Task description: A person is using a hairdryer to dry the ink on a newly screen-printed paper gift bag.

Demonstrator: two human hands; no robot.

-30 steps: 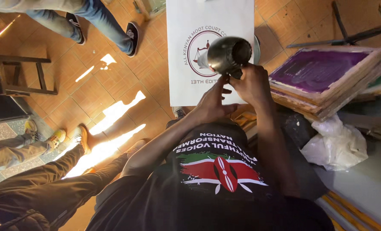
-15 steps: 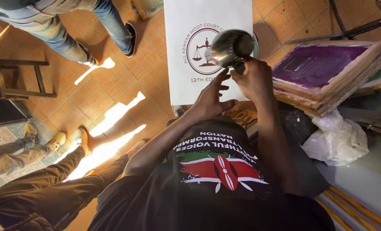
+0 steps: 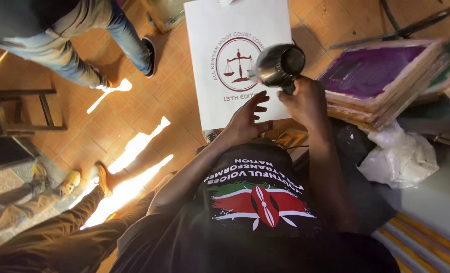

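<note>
Looking down past my black printed shirt [image 3: 255,202], I see the tiled floor [image 3: 109,126] with another person's jeans-clad legs [image 3: 78,55] at the far side, a stack of purple-coated screen frames [image 3: 381,81] to my right with crumpled white plastic [image 3: 402,156] just beside it, and the white printed bag [image 3: 235,55] hanging upright in front of me. My left hand [image 3: 245,121] rests with fingers spread against the bag's lower edge, while my right hand [image 3: 306,101] is wrapped tight around the handle of the dark heat gun [image 3: 278,65], whose round barrel sits just beside the bag's printed emblem, right of it.
</note>
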